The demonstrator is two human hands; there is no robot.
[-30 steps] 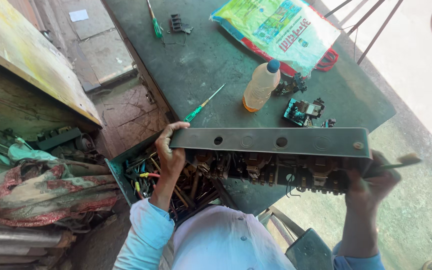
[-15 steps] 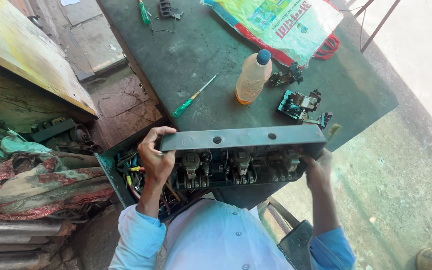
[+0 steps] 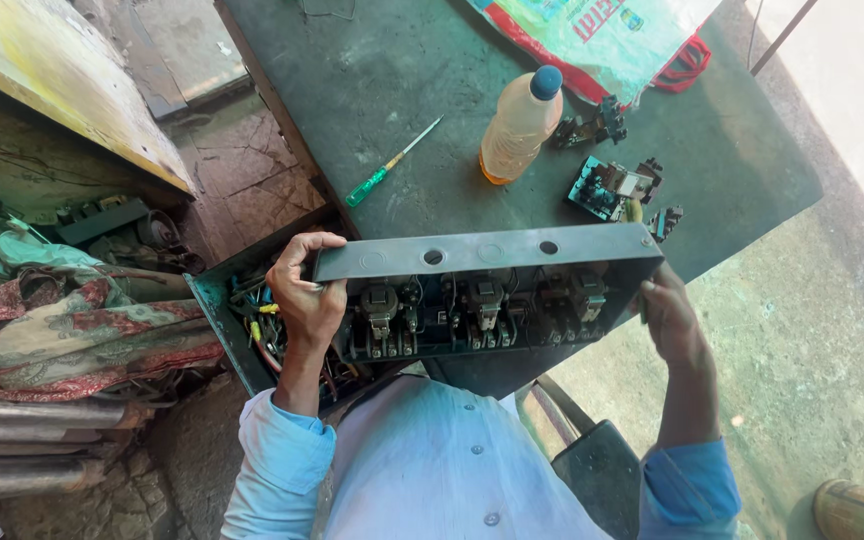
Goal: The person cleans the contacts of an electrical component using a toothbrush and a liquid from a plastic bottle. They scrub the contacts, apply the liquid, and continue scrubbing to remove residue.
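A long dark green metal switch box (image 3: 482,255) is held up over my lap, its open side facing me with black electrical parts and wires (image 3: 472,310) inside. My left hand (image 3: 304,295) grips the box's left end, fingers curled over the top edge. My right hand (image 3: 667,315) holds the right end from below. The box is lifted off the green metal table (image 3: 392,90) and tilted toward me.
On the table lie a green-handled screwdriver (image 3: 387,165), a plastic bottle of yellowish liquid with a blue cap (image 3: 520,125), small electrical parts (image 3: 612,185) and a printed sack (image 3: 612,35). An open drawer of tools and wires (image 3: 242,310) is at left, with rags (image 3: 72,325) and pipes beyond.
Both hands have turned the box so its open inside faces me more fully. It has come nearer, and my right hand has shifted under the right end.
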